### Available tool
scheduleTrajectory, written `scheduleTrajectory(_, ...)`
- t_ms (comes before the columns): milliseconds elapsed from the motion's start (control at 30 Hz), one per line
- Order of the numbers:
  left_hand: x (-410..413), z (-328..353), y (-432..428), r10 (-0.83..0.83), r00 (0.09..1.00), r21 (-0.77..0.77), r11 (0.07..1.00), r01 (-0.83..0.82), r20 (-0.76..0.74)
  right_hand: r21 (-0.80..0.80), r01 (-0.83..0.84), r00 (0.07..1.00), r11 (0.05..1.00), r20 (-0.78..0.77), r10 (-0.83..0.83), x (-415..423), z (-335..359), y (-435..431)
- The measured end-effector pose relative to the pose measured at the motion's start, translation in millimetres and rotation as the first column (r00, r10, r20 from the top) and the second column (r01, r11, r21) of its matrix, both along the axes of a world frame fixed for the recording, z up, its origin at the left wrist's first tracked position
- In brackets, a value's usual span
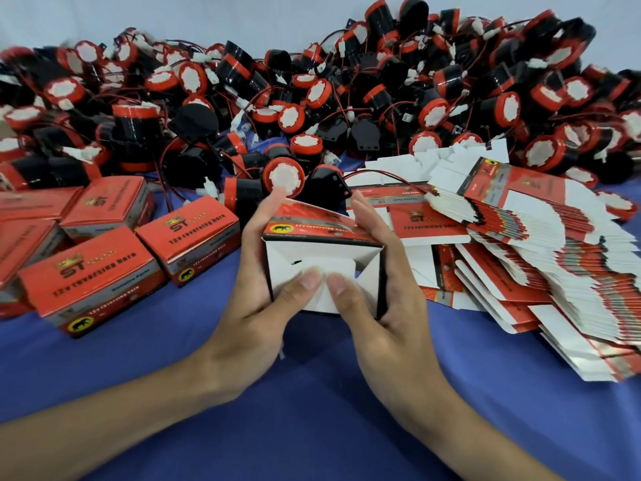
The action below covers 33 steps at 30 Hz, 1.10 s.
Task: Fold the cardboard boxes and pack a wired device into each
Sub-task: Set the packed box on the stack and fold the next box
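Fingers (260, 223) of left hand (255, 303) and right hand (393, 303) curled round a part-folded cardboard box (312, 232), thumbs (307, 281) pressing its white near flaps (327, 265)

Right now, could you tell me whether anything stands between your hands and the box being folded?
Nothing visible does: the left hand and the right hand hold the box directly, and both thumbs press on its white end flaps.

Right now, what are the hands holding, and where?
The left hand and right hand grip one box by its sides, thumbs pressing its white end flaps.
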<state>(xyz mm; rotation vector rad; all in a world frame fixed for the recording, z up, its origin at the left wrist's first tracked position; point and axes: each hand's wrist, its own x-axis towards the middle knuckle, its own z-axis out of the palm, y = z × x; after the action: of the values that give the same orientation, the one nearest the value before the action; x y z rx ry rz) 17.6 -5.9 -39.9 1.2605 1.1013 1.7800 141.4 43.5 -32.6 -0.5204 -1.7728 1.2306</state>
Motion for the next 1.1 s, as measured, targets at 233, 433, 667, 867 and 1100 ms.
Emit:
scheduleTrajectory(233, 0, -1, 1, 0.019, 1.0, -0.015, 1.0, -0.019, 0.018, -0.003, 0.005, 1.0, 1.0, -0.014, -0.005, -1, -1, 1)
scheduleTrajectory(433, 0, -1, 0, 0.044, 0.998, -0.029, 0.999, -0.043, 0.036, 0.015, -0.018, 0.999, 1.0, -0.04, 0.019, 0, 0, 2)
scheduleTrajectory(667, 1, -2, 0, 0.003, 0.999, 0.0, 1.0, -0.003, -0.033, 0.003, -0.033, 0.999, 0.999, 0.004, 0.033, 4, 0, 9)
scheduleTrajectory(867, -1, -2, 4, 0.071, 0.997, -0.012, 0.997, -0.071, 0.009, -0.072, -0.027, 0.957, 0.997, -0.289, 0.005, 8, 8, 13)
scheduleTrajectory(1100, 2, 2, 3, 0.154, 0.987, 0.069, 0.985, -0.156, 0.035, -0.567, -0.103, 0.98, 0.817, -0.196, -0.012, 3, -2, 15)
